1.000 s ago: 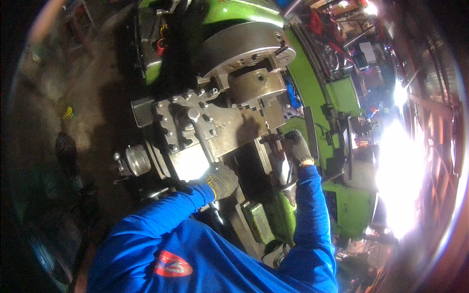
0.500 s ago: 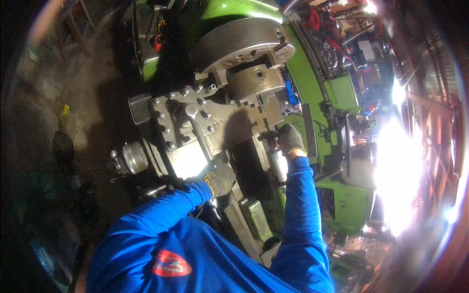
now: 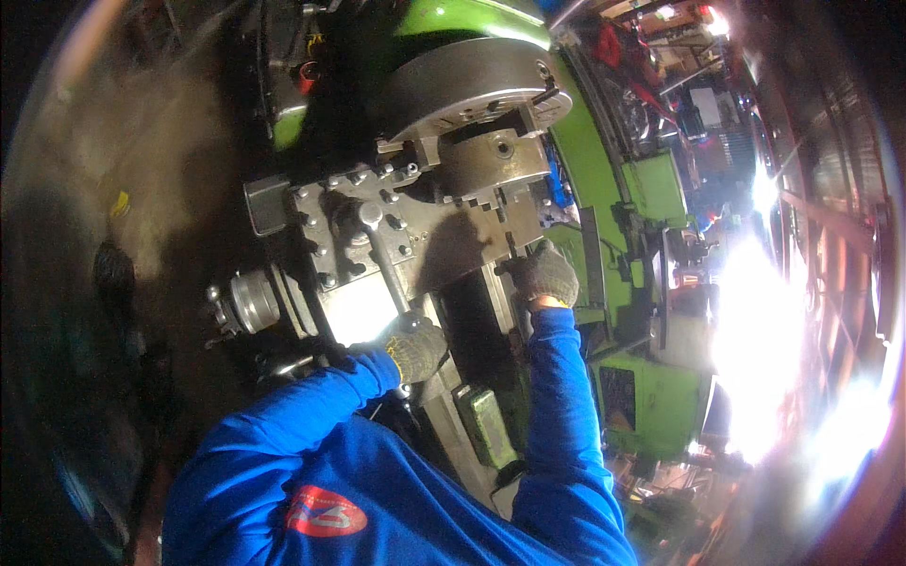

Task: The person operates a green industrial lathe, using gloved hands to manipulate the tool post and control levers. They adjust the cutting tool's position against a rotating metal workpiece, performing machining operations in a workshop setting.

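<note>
A lathe with a large round chuck (image 3: 462, 90) stands in front of me. Gripped in it is a thick ring-shaped metal workpiece (image 3: 495, 168). My left hand (image 3: 415, 349), in a dark knitted glove with a yellow cuff, is closed around the lower end of the long metal lever (image 3: 382, 255). That lever slants down from the top of the bolted tool post (image 3: 354, 226). Further right, my gloved right hand (image 3: 547, 275) is closed beside the slide below the workpiece. A dark part shows at its fingers; what it holds is hidden.
A round metal handwheel (image 3: 253, 300) sticks out on the left. A small metal tray (image 3: 266, 206) sits beside the tool post. The green machine body (image 3: 656, 189) rises on the right. Below my hands lies a green block (image 3: 486, 424). Strong glare fills the far right.
My right hand and forearm have shifted slightly left. The pale cylinder seen below that hand is now mostly covered. My left hand stays on the lever.
</note>
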`<state>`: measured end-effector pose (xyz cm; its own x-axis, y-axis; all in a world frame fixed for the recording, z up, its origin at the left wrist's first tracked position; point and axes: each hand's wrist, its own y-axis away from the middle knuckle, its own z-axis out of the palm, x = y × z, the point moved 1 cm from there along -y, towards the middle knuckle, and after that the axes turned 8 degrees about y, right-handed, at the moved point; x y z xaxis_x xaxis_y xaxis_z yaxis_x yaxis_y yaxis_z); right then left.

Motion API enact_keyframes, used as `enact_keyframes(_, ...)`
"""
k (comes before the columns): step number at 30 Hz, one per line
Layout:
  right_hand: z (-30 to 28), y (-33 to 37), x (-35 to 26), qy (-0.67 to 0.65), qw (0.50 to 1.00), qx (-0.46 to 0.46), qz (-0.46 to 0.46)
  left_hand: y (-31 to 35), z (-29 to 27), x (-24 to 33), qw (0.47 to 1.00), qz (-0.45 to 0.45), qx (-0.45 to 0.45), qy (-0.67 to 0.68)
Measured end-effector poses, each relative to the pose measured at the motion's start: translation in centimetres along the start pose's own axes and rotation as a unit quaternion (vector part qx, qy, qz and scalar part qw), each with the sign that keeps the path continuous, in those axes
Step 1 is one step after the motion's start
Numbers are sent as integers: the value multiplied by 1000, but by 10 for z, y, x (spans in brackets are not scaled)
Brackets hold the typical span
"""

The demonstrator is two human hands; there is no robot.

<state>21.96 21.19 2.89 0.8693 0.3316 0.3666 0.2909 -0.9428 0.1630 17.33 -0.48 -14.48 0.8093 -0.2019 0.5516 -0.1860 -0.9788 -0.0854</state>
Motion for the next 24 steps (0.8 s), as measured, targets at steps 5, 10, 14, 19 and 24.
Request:
enact_keyframes(5,9,2,-3,-29,999,27,19,7,-62,4,1000,-10,4,17)
enact_keyframes(10,-2,5,-6,7,999,39,-33,24,-76,-14,992,-19,90,-83)
enact_keyframes(14,16,-2,2,7,998,62,-27,36,-84,-26,988,23,96,-118)
enact_keyframes(19,18,0,8,-65,994,89,-14,36,-63,-33,985,27,96,-143)
enact_keyframes(24,19,32,3,-143,971,140,129,31,-63,-39,987,-5,82,-141)
